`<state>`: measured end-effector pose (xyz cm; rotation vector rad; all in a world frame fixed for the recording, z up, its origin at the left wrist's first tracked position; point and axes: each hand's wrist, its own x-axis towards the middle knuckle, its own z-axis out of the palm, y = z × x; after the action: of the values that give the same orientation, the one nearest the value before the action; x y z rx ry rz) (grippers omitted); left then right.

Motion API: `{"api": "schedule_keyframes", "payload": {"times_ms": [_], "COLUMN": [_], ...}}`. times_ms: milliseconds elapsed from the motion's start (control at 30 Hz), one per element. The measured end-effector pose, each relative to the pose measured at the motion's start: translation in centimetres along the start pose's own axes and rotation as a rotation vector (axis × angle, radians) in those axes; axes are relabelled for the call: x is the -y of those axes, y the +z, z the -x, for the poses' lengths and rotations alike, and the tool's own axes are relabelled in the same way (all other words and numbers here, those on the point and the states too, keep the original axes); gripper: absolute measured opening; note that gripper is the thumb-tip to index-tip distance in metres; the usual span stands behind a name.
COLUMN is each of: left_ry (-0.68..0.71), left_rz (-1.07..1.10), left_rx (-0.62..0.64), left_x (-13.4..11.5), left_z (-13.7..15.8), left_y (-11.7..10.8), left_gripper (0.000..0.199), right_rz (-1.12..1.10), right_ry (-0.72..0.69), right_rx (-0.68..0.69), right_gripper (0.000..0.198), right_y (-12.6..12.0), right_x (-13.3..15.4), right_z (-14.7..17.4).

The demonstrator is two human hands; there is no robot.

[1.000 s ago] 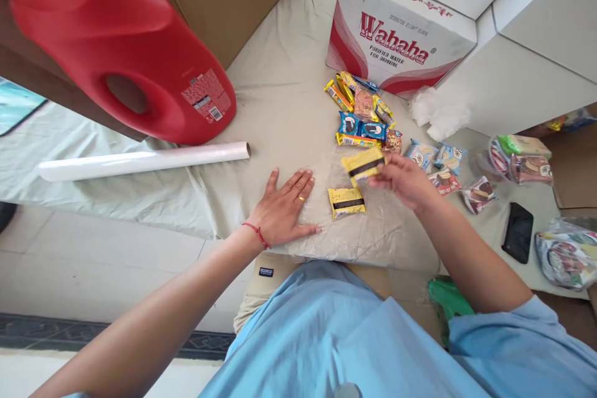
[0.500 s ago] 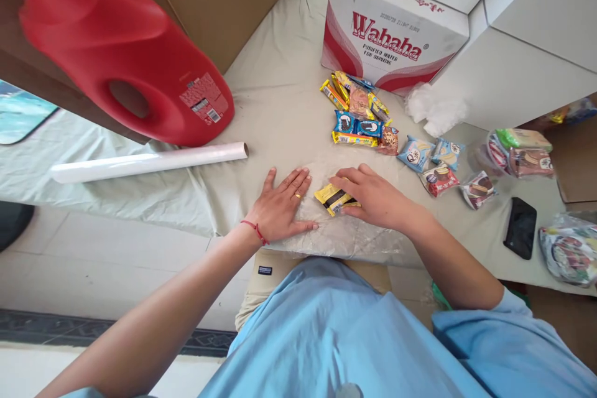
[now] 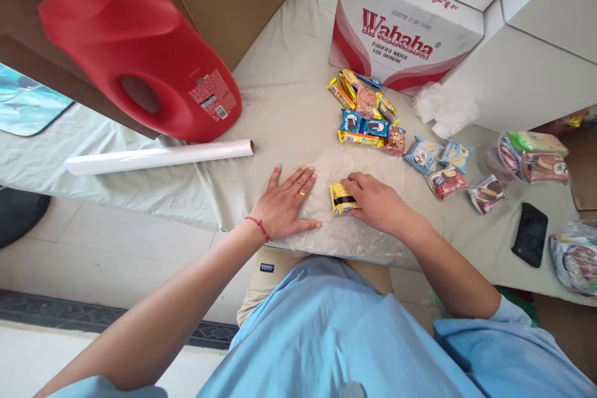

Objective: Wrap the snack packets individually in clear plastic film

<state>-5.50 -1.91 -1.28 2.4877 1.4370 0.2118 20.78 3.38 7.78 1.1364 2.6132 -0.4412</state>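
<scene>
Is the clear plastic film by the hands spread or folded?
Spread, wrinkled: the clear film lies out over the cloth, beneath the yellow packet.

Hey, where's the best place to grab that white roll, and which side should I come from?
Probably around the middle of the white roll, coming from above and the near side with the left hand, fingers wrapped across it. It's a long, slim cylinder lying lengthwise on the cloth, and the red jug sits close along its far side.

Glossy plastic packets [image 3: 339, 200], crinkled clear film [image 3: 373, 237]
</scene>
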Motion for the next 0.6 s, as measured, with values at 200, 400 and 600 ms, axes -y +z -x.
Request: {"api": "schedule_keyframes", "payload": {"times_ms": [200,400,600], "left_ry": [0.002,0.007,0.005], "left_rz": [-0.005,0.015,0.013], "left_rx": [-0.008,-0.021,-0.011], "left_x": [-0.1,0.0,0.0], "left_z": [0.0,0.0,0.0], "left_y": [0.1,0.1,0.1], "left_gripper": [0.11,0.11,0.111], "right_rz": [0.047,0.029,0.062], "right_ry": [0.011,0.109,0.101], "right_rx": [0.029,-0.032,0.02], "right_gripper": [0.051,0.055,0.053], "right_y": [-0.2,-1.4,-0.8], "right_x": [0.2,-0.2,0.1], "right_z": [-0.2,-1.0,-2.3]}}
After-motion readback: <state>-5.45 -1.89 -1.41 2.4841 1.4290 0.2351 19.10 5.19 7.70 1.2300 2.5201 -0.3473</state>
